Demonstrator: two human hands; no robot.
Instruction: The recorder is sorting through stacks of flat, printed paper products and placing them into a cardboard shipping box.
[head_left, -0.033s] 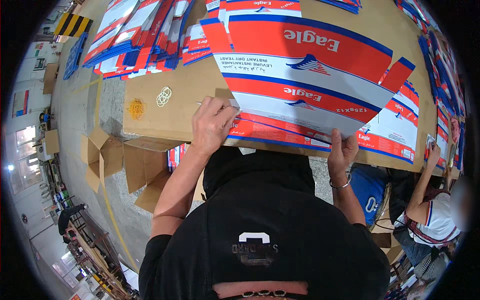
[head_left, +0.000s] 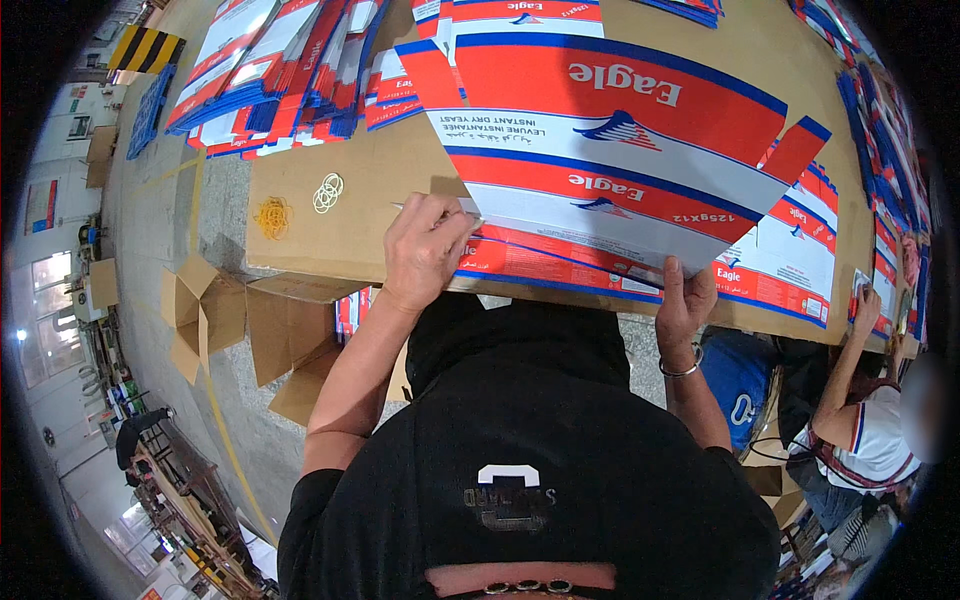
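A flat, unfolded carton (head_left: pixel 610 140), printed red, white and blue, lies tilted over a pile of similar cartons at the table's near edge. My right hand (head_left: pixel 686 300) grips its near right edge, the thumb on top and the other fingers partly hidden beneath. At the near left corner my left hand (head_left: pixel 428 250) is closed in a pinch. A thin pale piece juts out from both sides of those fingers; whether it is a tool or a carton flap I cannot tell. More flat cartons (head_left: pixel 785 250) show under the right side.
Stacks of folded cartons (head_left: pixel 290 70) stand at the far left. Yellow rubber bands (head_left: pixel 272 217) and pale rubber bands (head_left: pixel 327 193) lie on the brown table (head_left: pixel 350 245). Open cardboard boxes (head_left: pixel 290 330) sit below at left. Another person (head_left: pixel 870 430) works at the right.
The carton's far left corner has dipped very slightly. Both my hands stay in almost the same place.
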